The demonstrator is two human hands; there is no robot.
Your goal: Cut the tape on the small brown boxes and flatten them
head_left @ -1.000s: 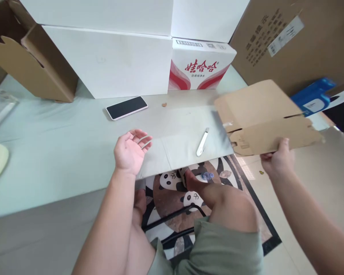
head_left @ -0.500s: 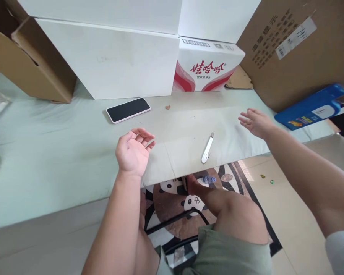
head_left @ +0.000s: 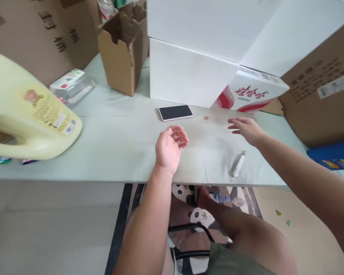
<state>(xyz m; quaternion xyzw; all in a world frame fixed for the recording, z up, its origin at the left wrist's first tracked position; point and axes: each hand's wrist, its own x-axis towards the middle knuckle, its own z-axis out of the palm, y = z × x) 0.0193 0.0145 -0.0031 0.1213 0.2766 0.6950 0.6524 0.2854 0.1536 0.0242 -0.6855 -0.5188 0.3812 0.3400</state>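
Observation:
My left hand (head_left: 171, 147) hovers palm up over the table's near part, fingers loosely curled and apart, holding nothing. Just beyond it lies a smartphone (head_left: 176, 112) with a dark screen and pale pink edge. My right hand (head_left: 245, 129) is raised above the table on the right, its fingers stretched and apart, with nothing in it. Below that hand a white utility knife (head_left: 239, 164) rests near the front edge, blade end pointing away from me. Between phone and right hand sits a small brown scrap (head_left: 206, 118).
White cartons (head_left: 186, 70) are stacked at the back, one with red print (head_left: 250, 93). An open cardboard box (head_left: 119, 63) and a clear plastic pack (head_left: 71, 86) stand left. A large pale yellow jug (head_left: 37, 114) is at far left, a blue bottle (head_left: 332, 154) at far right.
The camera view has swung left, bringing the yellow jug and clear pack into sight. My right hand has come in closer to the left one. Both hands remain free of objects.

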